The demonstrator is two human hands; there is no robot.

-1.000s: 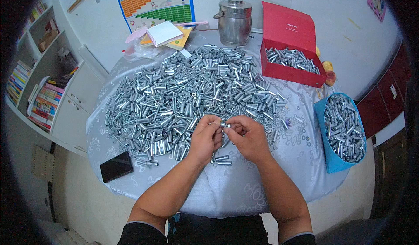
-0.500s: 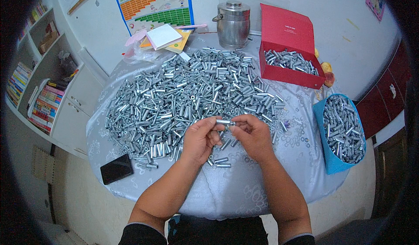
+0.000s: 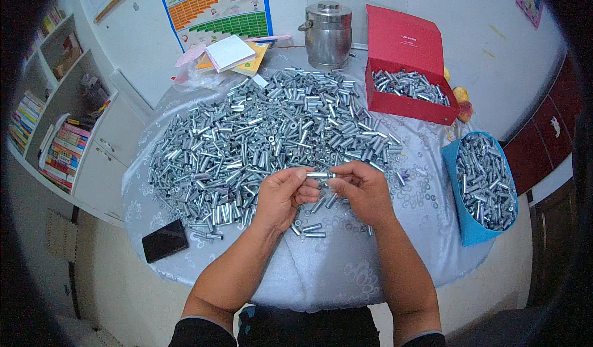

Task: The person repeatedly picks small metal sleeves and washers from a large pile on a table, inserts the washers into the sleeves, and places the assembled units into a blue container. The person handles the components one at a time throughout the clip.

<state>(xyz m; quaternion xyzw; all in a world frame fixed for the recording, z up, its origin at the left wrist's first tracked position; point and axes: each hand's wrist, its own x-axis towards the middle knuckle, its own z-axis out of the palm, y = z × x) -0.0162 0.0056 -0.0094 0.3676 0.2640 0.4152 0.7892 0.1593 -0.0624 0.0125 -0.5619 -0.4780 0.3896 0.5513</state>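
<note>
A shiny metal sleeve-type bolt (image 3: 319, 175) lies level between my two hands, above the near edge of a big heap of similar metal pieces (image 3: 247, 137). My left hand (image 3: 278, 198) grips its left end between thumb and forefinger, the other fingers curled beneath. At the other end, my right hand (image 3: 365, 192) pinches with thumb and fingertips; what small part sits there, such as a nut or washer, is mostly covered. A few loose metal tubes (image 3: 313, 228) rest on the cloth just below my hands.
A red lidded box (image 3: 411, 109) and a blue bin (image 3: 460, 208), both holding metal pieces, stand to the right. A black phone (image 3: 165, 241) lies at the left edge. Behind the heap are a steel pot (image 3: 329, 38) and a notebook (image 3: 230, 53). A patterned cloth (image 3: 309, 273) covers the table.
Both hands keep hold of the bolt in nearly the same place. My right hand has shifted slightly right, and its fingers have changed position a little at the bolt's end.
</note>
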